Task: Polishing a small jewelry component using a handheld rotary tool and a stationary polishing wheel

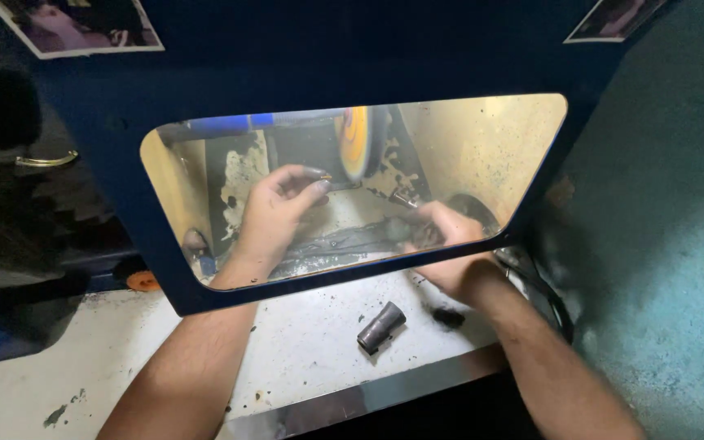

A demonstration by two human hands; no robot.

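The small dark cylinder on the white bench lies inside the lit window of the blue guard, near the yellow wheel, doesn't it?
Not quite: in the head view the small dark cylinder lies on the white bench outside the lit window, below the blue guard, between the forearms.

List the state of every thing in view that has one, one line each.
left hand: inside the hood, fingers pinching a small piece up to the wheel
right hand: at the hood's lower edge, blurred, grip unclear
buffing wheel: upright on its shaft, whether spinning cannot be told
dark cylinder: lying on its side on the bench, untouched
viewing window: lit from inside
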